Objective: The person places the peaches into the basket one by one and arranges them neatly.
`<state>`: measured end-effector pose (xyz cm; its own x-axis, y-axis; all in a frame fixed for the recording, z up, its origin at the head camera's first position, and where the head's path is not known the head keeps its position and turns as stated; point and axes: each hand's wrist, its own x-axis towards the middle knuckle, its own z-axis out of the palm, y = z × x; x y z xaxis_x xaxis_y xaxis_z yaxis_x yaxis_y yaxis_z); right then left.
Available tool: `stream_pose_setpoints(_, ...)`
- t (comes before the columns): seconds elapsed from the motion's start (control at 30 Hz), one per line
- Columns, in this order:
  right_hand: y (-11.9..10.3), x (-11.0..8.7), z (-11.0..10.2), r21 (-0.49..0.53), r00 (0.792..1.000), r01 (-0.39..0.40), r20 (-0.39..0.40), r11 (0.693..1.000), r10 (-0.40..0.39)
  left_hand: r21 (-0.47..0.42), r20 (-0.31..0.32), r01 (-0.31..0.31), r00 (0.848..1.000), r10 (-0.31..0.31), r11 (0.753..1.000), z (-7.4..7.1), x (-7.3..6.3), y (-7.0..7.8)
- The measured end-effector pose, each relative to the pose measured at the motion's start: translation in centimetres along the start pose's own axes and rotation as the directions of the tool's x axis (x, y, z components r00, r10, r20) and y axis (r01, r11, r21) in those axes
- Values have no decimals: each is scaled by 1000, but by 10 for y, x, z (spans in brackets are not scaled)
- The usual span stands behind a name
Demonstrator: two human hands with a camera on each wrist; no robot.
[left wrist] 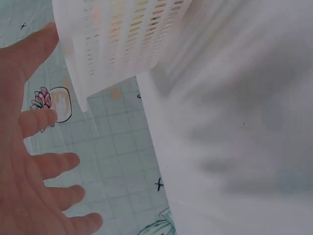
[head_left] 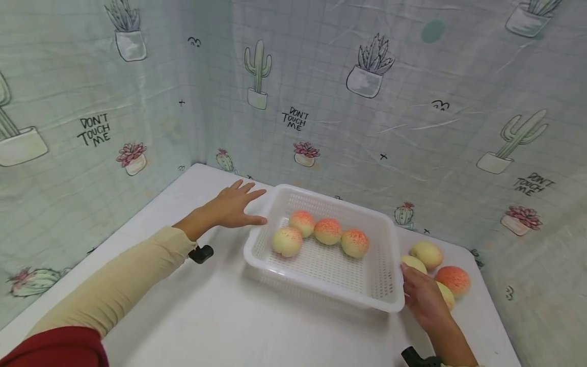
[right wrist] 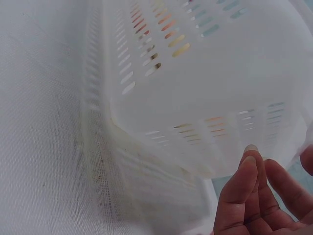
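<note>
Apparently I am at the step of handling the white, rectangular plastic basket [head_left: 327,262], which sits between my hands on the smooth white table [head_left: 220,306]. My right hand [head_left: 424,295] holds its right end, the fingers curled at the outside wall below the lip and the thumb up by the rim. My left hand [head_left: 234,206] is spread wide and holds nothing; its thumb reaches the left rim, though I can't quite tell whether it touches or only hovers beside it. As I judge it, moving the basket next would call for the left fingers to close on that rim too, and for both ends to be kept level, since round fruit could roll.

The basket is thin, milky and half see-through, with rounded corners, a broad turned-out lip and rows of narrow slots in its walls. On its perforated floor lie four round, pale yellow peaches with speckled orange-red blush [head_left: 327,231], bunched towards the back and left. Outside, close by my right hand, are a redder, rough-looking round peach [head_left: 454,281] and plain pale yellow round fruits [head_left: 426,255], one partly hidden by that hand. Behind hangs a creased, grey-green cactus-print cloth [head_left: 330,142].
</note>
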<state>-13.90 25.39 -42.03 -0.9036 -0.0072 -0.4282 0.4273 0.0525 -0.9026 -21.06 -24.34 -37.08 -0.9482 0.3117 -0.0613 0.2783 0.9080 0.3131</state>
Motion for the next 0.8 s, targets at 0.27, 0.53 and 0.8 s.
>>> stream_pose_setpoints(0.27,1,0,-4,0,1000,16,11,1000,-16,-339,77,123,992,-103,933,12,7,-7)
stream_pose_setpoints(0.53,-3,2,-2,-17,999,45,-3,999,-45,-686,216,296,955,-202,665,16,7,-4)
stream_pose_setpoints(0.8,-7,-4,-6,-70,994,93,-45,993,-96,-817,263,337,940,-218,467,28,11,-1)
